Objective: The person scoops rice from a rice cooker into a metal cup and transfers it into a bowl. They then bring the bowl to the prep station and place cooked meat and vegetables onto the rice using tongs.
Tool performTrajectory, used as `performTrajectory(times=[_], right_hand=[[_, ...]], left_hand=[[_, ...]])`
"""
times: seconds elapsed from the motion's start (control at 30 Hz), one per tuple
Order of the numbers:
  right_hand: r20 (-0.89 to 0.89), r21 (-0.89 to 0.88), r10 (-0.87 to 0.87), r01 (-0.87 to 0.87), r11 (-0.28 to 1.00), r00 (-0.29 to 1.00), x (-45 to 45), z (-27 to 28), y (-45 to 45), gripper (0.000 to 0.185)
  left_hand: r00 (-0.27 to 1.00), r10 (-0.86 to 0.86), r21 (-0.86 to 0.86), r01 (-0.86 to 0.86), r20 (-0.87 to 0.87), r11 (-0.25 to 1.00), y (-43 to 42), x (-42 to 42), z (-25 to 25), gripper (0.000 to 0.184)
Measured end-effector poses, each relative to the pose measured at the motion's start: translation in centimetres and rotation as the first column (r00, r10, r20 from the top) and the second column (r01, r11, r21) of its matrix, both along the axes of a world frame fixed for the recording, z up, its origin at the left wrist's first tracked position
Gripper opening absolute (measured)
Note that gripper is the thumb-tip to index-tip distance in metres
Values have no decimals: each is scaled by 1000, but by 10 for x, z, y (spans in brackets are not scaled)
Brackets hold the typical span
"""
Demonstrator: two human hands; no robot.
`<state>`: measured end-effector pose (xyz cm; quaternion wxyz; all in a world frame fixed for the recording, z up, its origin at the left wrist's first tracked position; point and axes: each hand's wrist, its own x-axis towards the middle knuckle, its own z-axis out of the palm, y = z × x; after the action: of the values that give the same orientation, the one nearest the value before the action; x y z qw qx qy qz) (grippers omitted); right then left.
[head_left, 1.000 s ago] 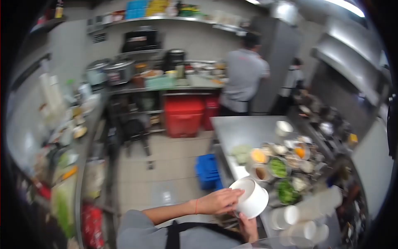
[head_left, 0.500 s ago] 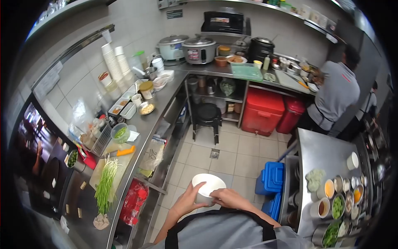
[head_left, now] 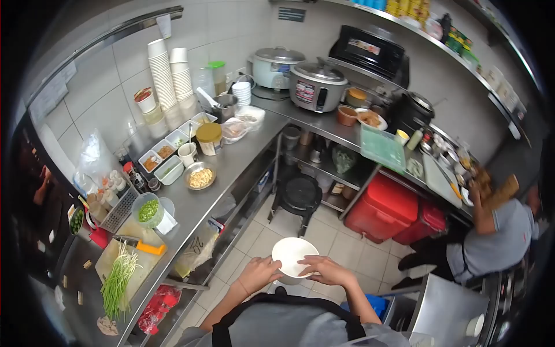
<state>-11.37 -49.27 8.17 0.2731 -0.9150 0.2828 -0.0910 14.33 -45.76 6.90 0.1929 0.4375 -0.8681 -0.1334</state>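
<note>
A white bowl (head_left: pixel 295 256) is held in front of my body, its open top facing up and its inside looking empty. My left hand (head_left: pixel 260 273) grips its left side, with the thumb near the rim. On the right side my right hand (head_left: pixel 326 271) holds the same bowl, fingers over the rim. Both hands are above the tiled floor, between the left counter and the steel table at the lower right.
The left counter (head_left: pixel 222 188) bears green stalks (head_left: pixel 120 276), an orange-handled knife (head_left: pixel 149 247), chopped greens (head_left: pixel 148 211) and stacked cups (head_left: pixel 163 78). A black stool (head_left: pixel 299 195) and red cooler (head_left: pixel 381 208) stand ahead. A co-worker (head_left: pixel 491 246) is at the right.
The view has swung left from the steel table with ingredients toward the left counter. The bowl, tilted earlier, is now upright between both hands. The co-worker appears further right and lower.
</note>
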Motion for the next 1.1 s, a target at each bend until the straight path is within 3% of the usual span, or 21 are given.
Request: performTrajectory(times=[0.1,0.13,0.23,0.33,0.4,0.43,0.5,0.57,0.63,0.7,0.77,0.83,0.87,1.03,1.1], right_hand=[[-153,162,101,-76,984,983,52,14,-81,18],[-91,98,116,-107,989,989,68,15,-105,15],[-230,65,114,-101,993,967,122,28,-174,14],[-250,-130,161,-198,971,955,158,15,-231,13],[-263,-10,130,-137,990,956,173,23,-257,13],[-252,30,117,-113,993,961,177,29,-271,13],[-189,30,41,-36,999,981,178,23,-297,15],[-195,-22,-47,43,999,980,169,15,-318,18],[-161,-66,-184,175,982,970,154,5,-336,17],[-89,18,-263,266,964,961,145,6,-359,18],[-173,-94,-423,413,906,889,154,34,-379,16],[-74,-314,-462,419,852,884,159,31,-420,10],[-33,-362,-489,446,819,872,161,24,-448,12],[99,-561,-625,562,607,774,190,-32,-627,14],[38,-530,-671,584,615,741,207,-43,-686,16]], left_hand=[[972,219,27,-218,-88,976,-43,31,24,25],[943,262,89,-248,-206,965,-59,43,30,35],[865,375,113,-358,-333,927,-104,78,51,58],[874,243,-149,-331,-422,932,-156,98,118,79],[739,-55,-286,-191,-672,939,-186,107,153,86],[686,-235,-452,-153,-688,879,-196,107,166,86],[440,-655,-755,-89,-615,649,-232,95,195,82],[140,-851,-862,-65,-507,503,-263,82,213,80],[-46,-841,-842,32,-539,538,-280,87,216,88],[-35,-814,-814,82,-580,576,-298,102,204,74],[-2,-749,-739,163,-663,654,-306,117,197,68],[71,-654,-616,274,-753,739,-313,134,198,66],[97,-670,-637,237,-736,734,-322,136,200,67],[238,-742,-747,87,-626,659,-347,157,197,96],[322,-724,-775,-54,-611,630,-352,170,190,106]])
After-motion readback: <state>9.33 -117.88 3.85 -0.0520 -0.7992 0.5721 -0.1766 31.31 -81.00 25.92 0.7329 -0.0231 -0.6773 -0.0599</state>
